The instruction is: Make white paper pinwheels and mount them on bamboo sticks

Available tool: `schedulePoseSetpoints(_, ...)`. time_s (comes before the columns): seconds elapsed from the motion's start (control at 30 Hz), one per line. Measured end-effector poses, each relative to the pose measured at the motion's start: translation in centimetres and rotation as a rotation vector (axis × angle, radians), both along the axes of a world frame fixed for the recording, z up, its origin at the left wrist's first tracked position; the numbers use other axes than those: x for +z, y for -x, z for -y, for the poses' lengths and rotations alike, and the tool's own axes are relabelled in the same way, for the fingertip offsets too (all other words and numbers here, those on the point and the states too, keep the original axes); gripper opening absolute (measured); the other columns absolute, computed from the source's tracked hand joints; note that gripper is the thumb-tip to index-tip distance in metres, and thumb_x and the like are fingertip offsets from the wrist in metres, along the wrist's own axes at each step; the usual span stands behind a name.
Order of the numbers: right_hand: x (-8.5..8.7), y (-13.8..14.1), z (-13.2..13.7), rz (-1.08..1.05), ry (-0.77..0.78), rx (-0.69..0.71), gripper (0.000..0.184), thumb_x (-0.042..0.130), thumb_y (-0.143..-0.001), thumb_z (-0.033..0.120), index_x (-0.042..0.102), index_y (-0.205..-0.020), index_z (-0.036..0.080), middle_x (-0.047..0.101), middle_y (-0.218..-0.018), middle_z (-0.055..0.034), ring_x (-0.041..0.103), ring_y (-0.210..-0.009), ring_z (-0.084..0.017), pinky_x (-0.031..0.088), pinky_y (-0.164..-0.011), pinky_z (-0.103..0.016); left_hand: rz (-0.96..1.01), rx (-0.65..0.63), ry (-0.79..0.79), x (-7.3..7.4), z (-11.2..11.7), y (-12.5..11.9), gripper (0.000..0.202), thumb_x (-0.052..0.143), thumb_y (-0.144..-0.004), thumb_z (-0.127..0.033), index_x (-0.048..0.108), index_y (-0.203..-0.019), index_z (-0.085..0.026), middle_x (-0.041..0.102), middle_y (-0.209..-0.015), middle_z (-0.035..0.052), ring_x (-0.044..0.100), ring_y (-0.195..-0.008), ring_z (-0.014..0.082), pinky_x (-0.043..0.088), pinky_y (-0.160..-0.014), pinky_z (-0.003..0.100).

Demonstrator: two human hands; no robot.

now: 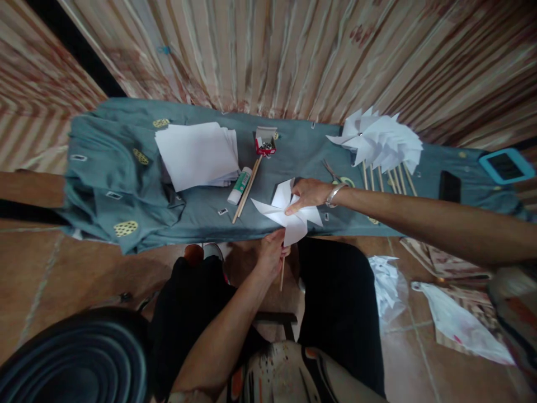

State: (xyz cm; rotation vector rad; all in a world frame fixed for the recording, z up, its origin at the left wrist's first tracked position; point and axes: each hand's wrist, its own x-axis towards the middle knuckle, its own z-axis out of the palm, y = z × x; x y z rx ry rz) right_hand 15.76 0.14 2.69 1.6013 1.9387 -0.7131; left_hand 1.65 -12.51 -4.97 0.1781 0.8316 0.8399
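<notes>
A white paper pinwheel (296, 228) is held at the front edge of the cloth-covered table. My left hand (272, 252) is closed round its wooden stick (282, 275), just below the paper blades. From the right, my right hand (308, 195) presses on the pinwheel, thumb near its centre and fingers over the far blade; the fingertips are partly hidden. Left of the pinwheel lie loose wooden sticks (248, 190) and a green-and-white glue stick (240, 186). Scissors (338, 176) rest beyond my right wrist.
A stack of white paper (197, 154) lies to the left, with a small red box of metal pins (265, 144) behind. Several finished pinwheels (380, 140) overlap at the right, near a black phone (450, 186) and a blue-framed device (506, 165). A black stool (79, 358) stands lower left.
</notes>
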Motion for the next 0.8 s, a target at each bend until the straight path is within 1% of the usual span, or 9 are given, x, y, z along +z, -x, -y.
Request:
schedulePoseSetpoints(0.13,0.1,-0.2,0.2,-0.046,-0.01,-0.037,0.056,0.07,-0.06,0.072,0.068,-0.076,0.019,0.066,-0.075,-0.0032,0.058,-0.07,-0.018,0.035,-0.058,-0.028,-0.026,-0.009,0.004,0.3,0.0,0.2,0.026,0.08,-0.069,-0.025,0.058,-0.062,-0.012,0.043,-0.046,-0.0065,0.025,-0.037,-0.0005,0.011,-0.042,0.019)
schedulePoseSetpoints(0.3,-0.1,-0.7,0.3,-0.101,0.002,-0.059,0.057,0.066,-0.062,0.076,0.065,-0.07,0.019,0.063,-0.07,-0.0014,0.055,-0.064,-0.015,0.032,-0.055,-0.027,0.001,-0.009,-0.017,0.4,-0.1,0.6,0.031,0.081,-0.069,-0.027,0.055,-0.06,-0.012,0.036,-0.045,-0.0096,0.023,-0.037,-0.0011,0.01,-0.041,0.018)
schedulePoseSetpoints(0.43,-0.3,-1.2,0.4,-0.118,-0.005,-0.07,0.058,0.063,-0.065,0.077,0.062,-0.067,0.019,0.058,-0.065,0.0002,0.051,-0.061,-0.014,0.03,-0.055,-0.028,-0.001,-0.005,-0.021,0.4,-0.3,0.6,0.03,0.081,-0.068,-0.026,0.055,-0.059,-0.012,0.036,-0.044,-0.0096,0.023,-0.036,-0.001,0.01,-0.04,0.017)
schedulePoseSetpoints(0.57,-0.3,-1.5,0.5,-0.154,-0.02,-0.089,0.063,0.057,-0.065,0.082,0.059,-0.064,0.02,0.053,-0.063,0.0017,0.046,-0.06,-0.013,0.028,-0.055,-0.028,-0.029,0.002,0.005,0.5,-0.4,0.5,0.03,0.08,-0.069,-0.024,0.055,-0.059,-0.012,0.037,-0.044,-0.0093,0.023,-0.036,-0.0008,0.01,-0.04,0.017)
schedulePoseSetpoints(0.67,-0.2,-1.6,0.6,-0.168,-0.024,-0.103,0.065,0.055,-0.063,0.085,0.058,-0.065,0.02,0.053,-0.064,0.0018,0.047,-0.061,-0.013,0.028,-0.055,-0.028,-0.033,0.006,0.014,0.6,-0.4,0.4,0.03,0.079,-0.07,-0.024,0.054,-0.058,-0.013,0.036,-0.043,-0.0091,0.023,-0.036,-0.0008,0.01,-0.04,0.017)
schedulePoseSetpoints(0.8,-0.3,-1.4,0.5,-0.14,-0.031,-0.074,0.063,0.058,-0.063,0.083,0.061,-0.067,0.02,0.055,-0.064,0.0005,0.049,-0.06,-0.014,0.03,-0.055,-0.028,-0.033,0.001,0.009,0.5,-0.4,0.3,0.03,0.079,-0.07,-0.024,0.055,-0.057,-0.012,0.036,-0.043,-0.0094,0.023,-0.036,-0.001,0.01,-0.039,0.017)
